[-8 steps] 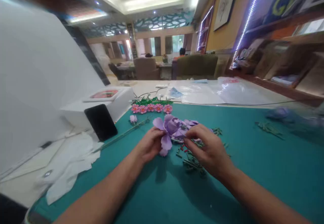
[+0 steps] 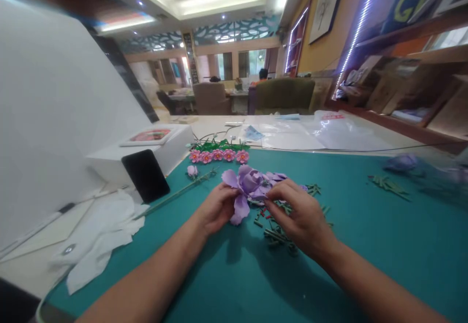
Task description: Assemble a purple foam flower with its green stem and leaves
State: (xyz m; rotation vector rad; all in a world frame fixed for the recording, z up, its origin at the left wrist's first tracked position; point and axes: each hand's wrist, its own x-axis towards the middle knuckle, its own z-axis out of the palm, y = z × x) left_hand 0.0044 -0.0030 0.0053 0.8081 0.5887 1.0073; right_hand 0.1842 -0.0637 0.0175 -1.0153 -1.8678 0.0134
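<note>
Between my hands, above the green mat (image 2: pixel 219 284), is a purple artificial flower (image 2: pixel 250 180) with broad petals spread around a rounded centre. My left hand (image 2: pixel 219 208) grips it from the left, fingers closed near its base. The thumb and fingers of my right hand (image 2: pixel 298 211) pinch a petal on the flower's right side. More purple petals (image 2: pixel 276 177) lie just behind it, partly covered. Under and beside my right hand, short green stem pieces (image 2: pixel 276 237) and a few small red bits (image 2: pixel 268 216) are scattered on the mat.
A row of pink flowers (image 2: pixel 218 155) with green leaves lies at the mat's back edge. Nearby are a small pale purple bud (image 2: pixel 192 171) and a long green stem (image 2: pixel 175 195). A black phone (image 2: pixel 145 176) leans at left. Green pieces (image 2: pixel 389 186) and a purple flower (image 2: pixel 400 162) lie at right.
The flower has turned slightly between my hands, and its lower petals sit a little differently. Both hands stay in nearly the same place, still gripping it.
</note>
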